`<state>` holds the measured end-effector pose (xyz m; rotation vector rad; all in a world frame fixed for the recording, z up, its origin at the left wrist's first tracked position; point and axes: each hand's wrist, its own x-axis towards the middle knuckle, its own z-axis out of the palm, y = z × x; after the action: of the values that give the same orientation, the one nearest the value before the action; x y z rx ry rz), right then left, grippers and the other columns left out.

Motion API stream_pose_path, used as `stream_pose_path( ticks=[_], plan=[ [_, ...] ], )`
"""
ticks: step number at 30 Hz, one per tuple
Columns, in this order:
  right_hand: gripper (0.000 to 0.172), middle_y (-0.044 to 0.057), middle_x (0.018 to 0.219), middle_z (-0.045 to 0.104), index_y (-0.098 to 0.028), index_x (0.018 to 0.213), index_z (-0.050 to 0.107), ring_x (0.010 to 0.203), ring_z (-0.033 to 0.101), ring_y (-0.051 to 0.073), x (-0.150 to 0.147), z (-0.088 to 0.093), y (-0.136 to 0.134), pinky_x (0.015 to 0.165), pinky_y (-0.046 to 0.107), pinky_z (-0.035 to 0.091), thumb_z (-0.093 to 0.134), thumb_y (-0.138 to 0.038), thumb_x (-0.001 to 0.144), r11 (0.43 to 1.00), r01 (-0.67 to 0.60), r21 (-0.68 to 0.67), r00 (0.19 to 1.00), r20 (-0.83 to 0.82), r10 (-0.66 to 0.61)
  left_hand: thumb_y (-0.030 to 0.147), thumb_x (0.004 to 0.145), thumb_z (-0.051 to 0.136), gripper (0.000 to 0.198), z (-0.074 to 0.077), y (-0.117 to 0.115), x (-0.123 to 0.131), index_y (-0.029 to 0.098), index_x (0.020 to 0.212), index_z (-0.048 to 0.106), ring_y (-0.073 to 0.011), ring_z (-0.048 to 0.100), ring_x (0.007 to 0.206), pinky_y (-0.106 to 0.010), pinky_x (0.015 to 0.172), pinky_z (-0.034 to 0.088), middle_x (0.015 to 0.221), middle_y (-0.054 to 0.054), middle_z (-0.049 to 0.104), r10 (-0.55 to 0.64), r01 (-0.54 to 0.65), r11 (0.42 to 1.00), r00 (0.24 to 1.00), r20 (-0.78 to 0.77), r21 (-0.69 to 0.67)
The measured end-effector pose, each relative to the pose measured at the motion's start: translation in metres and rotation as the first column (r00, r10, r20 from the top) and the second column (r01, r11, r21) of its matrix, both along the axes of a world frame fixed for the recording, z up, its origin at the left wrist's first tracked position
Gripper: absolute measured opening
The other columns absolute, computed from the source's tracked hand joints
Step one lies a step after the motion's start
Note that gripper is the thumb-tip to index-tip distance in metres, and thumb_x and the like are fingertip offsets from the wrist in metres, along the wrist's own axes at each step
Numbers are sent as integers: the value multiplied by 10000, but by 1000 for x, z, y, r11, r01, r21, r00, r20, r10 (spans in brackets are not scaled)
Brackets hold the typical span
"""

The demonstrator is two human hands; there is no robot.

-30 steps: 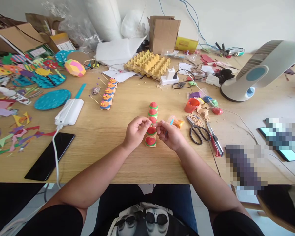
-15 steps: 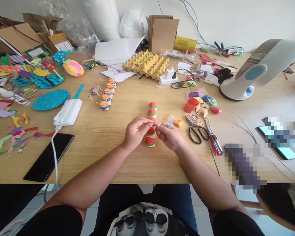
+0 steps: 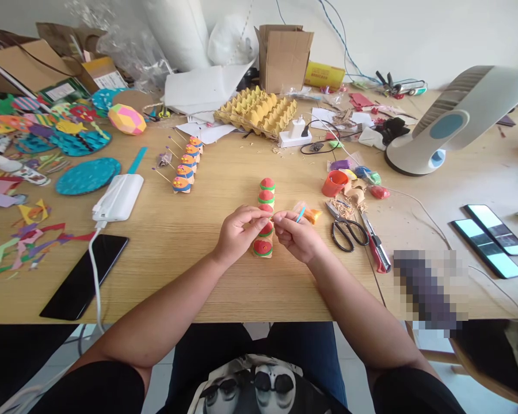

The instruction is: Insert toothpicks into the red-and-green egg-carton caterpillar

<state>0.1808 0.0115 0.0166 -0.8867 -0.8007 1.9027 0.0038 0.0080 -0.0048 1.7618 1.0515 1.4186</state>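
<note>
Over the middle of a row of egg-carton cups [image 3: 263, 248], covered in red clay with green bands, both hands meet fingertip to fingertip. My left hand [image 3: 238, 234] is closed, thumb and forefinger pinched; anything between them is too small to name. Closed as well, my right hand [image 3: 297, 237] keeps a slim light-blue stick [image 3: 301, 214] among its fingers, and its thumb and forefinger pinch close to the left fingertips. Behind the right hand lies a bag of orange-yellow clay [image 3: 313, 216]. A second cup row [image 3: 182, 184], orange and blue with pin-like sticks, stands further left.
To the right lie scissors [image 3: 349, 234], a utility knife [image 3: 376, 247], a red cup [image 3: 334, 183] and bagged clay [image 3: 380, 192]. A white fan [image 3: 440, 126] stands behind. On the left are a power bank [image 3: 120, 197], a phone [image 3: 86, 276] and paper scraps. Yellow egg trays [image 3: 259, 112] sit at the back.
The fingertips of my two hands have drawn slightly apart, the right thumb and forefinger shifting a little. The cup rows stay where they were; the whole view has shifted slightly.
</note>
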Motion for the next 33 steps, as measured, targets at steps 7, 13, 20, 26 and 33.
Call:
stream_pose_path(
  ticks=[7,13,20,26,33],
  plan=[
    [321,-48,573,489,-176,758,658,515,342,64,3,2,0,471,220,177,874,-398,676,999,-22,37,997,70,20,410,934,710,191,2,1,-2,232,960,774,-155,654,833,-298,766,546,978,-50,743,-34,35,998,999,16,-46],
    [331,-44,573,503,-175,761,665,525,355,68,4,1,0,481,220,180,879,-408,664,999,-18,44,997,82,14,339,900,758,106,8,-1,-1,240,935,766,-181,667,877,-353,844,536,905,-36,755,29,-7,984,992,-120,177],
    [316,-41,581,495,-175,750,655,515,323,67,3,1,1,480,231,164,851,-415,687,999,-26,40,997,69,23,357,951,687,156,10,-2,-1,234,883,754,-184,666,849,-373,845,542,854,-30,760,119,-78,970,978,-169,231],
    [339,-37,592,500,-172,792,681,511,305,65,2,-1,0,484,239,151,847,-452,697,998,-36,53,996,81,31,353,960,674,168,9,-1,-1,228,870,742,-183,664,866,-366,855,537,865,-32,758,144,-104,969,975,-172,223],
    [406,-46,583,506,-184,796,675,521,331,66,1,0,-1,483,222,166,914,-468,632,997,-33,71,997,77,28,324,959,682,124,8,-1,-1,232,923,756,-181,669,887,-364,866,534,901,-31,767,91,-51,972,981,-171,228]
  ],
)
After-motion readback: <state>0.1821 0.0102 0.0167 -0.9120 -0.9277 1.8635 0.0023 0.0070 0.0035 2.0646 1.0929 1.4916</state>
